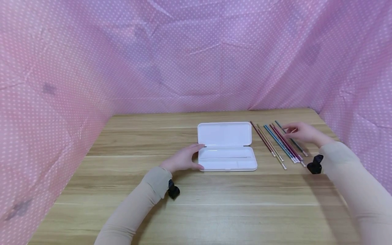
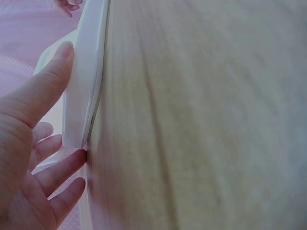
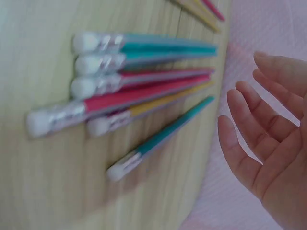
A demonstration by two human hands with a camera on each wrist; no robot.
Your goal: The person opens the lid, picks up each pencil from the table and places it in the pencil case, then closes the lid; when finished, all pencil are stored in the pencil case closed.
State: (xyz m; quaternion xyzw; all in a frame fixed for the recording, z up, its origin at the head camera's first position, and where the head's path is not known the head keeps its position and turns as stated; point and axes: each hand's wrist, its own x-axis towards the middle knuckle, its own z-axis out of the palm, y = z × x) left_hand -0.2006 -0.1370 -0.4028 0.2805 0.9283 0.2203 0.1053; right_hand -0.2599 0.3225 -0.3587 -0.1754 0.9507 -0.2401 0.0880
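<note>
A white pencil case (image 1: 226,169) lies open on the table, its lid (image 1: 225,133) tipped back away from me. My left hand (image 1: 185,157) holds its left end, thumb by the front corner and index finger near the hinge. The thumb (image 2: 53,72) lies along the case's wall in the left wrist view. To the right, my right hand (image 1: 301,132) hovers over the far ends of a spread of pencils, fingers loosely bent, holding nothing. Nearest it is a dark green pencil (image 3: 177,123). Beside that lie yellow, red (image 3: 144,93) and teal (image 3: 163,46) pencils with white erasers.
A dark red pencil (image 1: 262,139) and yellow ones lie between the case and the teal pencils. The wooden table (image 1: 214,207) ends at a pink dotted cloth (image 1: 196,68) at the back and sides. A black wrist camera (image 1: 173,189) sits below my left wrist.
</note>
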